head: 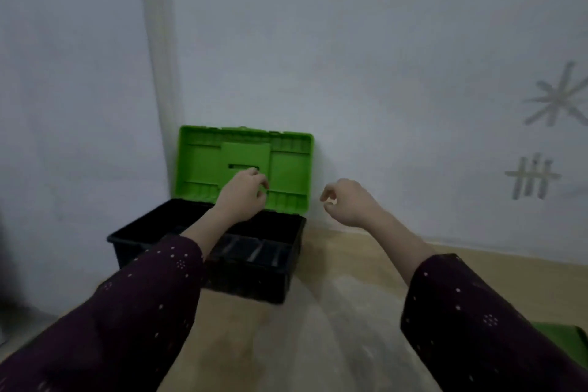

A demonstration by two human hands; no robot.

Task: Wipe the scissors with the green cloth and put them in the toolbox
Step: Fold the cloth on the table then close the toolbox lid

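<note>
- The whole view is soft with blur, so fine detail is lost everywhere.
- The toolbox (222, 251) interior is dark — its tray dividers barely show, and what lies inside cannot be told.
- The left hand (243, 197) and its forearm cover part of the green lid (286, 162) and the box's middle.
- The right hand (348, 202) has curled fingers — whether they pinch anything cannot be told.
- A green shape (563, 340) at the lower right is cut off by the frame edge and partly behind the sleeve (471, 321); it may be the cloth.

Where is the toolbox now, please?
In the head view, the open toolbox stands on the floor, left of centre against the wall, under the left hand.
</note>
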